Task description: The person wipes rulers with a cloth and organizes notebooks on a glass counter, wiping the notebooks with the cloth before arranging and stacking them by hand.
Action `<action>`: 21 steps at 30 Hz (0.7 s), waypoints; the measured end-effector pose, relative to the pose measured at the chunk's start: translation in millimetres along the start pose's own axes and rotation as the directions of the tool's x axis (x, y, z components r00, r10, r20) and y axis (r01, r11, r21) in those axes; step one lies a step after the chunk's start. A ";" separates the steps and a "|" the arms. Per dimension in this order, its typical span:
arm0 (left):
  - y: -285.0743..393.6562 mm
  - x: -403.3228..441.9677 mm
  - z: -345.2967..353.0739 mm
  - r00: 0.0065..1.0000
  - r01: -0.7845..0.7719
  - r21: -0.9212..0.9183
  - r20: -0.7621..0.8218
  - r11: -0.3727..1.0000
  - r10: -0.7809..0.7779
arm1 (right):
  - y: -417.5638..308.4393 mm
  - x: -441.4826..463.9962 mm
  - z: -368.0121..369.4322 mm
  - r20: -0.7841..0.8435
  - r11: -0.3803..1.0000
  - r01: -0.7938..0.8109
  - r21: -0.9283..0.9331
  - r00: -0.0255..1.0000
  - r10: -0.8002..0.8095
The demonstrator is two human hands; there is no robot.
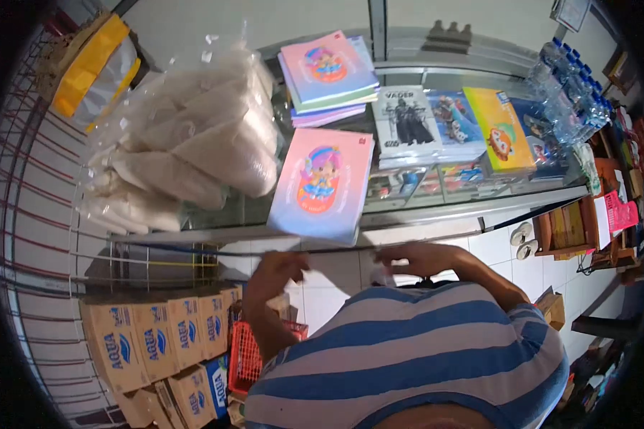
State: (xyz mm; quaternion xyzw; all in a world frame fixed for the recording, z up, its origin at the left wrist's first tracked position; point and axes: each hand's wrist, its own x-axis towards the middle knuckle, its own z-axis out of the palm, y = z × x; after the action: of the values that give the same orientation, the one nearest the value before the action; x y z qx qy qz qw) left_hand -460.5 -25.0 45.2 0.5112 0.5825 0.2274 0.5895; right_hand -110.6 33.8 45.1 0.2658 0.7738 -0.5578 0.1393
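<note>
My left hand [283, 272] hovers in front of the counter's edge, fingers bent and apart, with nothing visible in them. To its right, my right hand [416, 259] is held before my chest, fingers curled around a small pale thing [383, 275] that is too blurred to name. Just beyond both hands, a stack of pink and blue notebooks [322, 186] with a cartoon girl on the cover lies at the front edge of the glass counter [436, 220]. Behind it is a second notebook pile [329, 68]. Neither hand touches the notebooks.
Filled plastic bags [193, 136] take up the counter's left. Vader books [406, 121], a yellow book [499, 129] and water bottles [572, 89] stand right. Below are AQUA cartons [154, 339], a red basket [247, 357] and sandals [524, 239]. A wire rack [36, 214] lines the left.
</note>
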 end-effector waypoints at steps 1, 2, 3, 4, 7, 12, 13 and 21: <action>2.3 -4.6 -1.2 0.965 -0.131 0.036 -0.223 0.991 0.135 | -8.8 4.9 -1.4 -0.192 0.989 0.084 0.122 0.980 -0.059; 21.6 -3.0 -1.1 0.862 -0.250 0.107 -0.427 0.962 0.272 | -17.2 10.7 -1.1 -0.385 0.957 0.185 0.223 0.919 -0.088; 33.1 9.1 -2.5 0.703 -0.382 0.274 -0.533 0.882 0.470 | -24.0 16.9 1.2 -0.378 0.954 0.194 0.229 0.921 -0.097; 50.3 12.0 9.8 0.608 -0.309 0.329 -0.653 0.893 0.451 | -31.0 23.0 2.1 -0.380 0.875 0.241 0.419 0.922 -0.072; 52.3 30.7 22.4 0.571 0.057 0.708 -0.601 0.704 0.559 | -46.4 33.8 0.1 -0.372 0.436 0.330 0.837 0.928 0.011; 55.9 32.7 22.2 0.642 0.084 0.602 -0.642 0.794 0.419 | -46.9 39.2 5.4 -0.462 0.501 0.388 0.774 0.886 0.029; 58.0 32.5 25.2 0.645 0.074 0.612 -0.631 0.787 0.430 | -43.3 37.8 5.4 -0.476 0.497 0.399 0.770 0.879 0.031; 25.5 30.5 64.5 0.678 0.000 0.269 -0.708 0.963 0.198 | -1.8 0.9 16.0 -0.481 0.510 0.415 0.753 0.877 -0.004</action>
State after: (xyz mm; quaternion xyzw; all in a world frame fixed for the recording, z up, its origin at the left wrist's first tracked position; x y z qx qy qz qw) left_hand -386.2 -10.9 40.5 0.4787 0.7633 0.3693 0.2278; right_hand -113.7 18.6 40.6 0.3140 0.4471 -0.8007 -0.2456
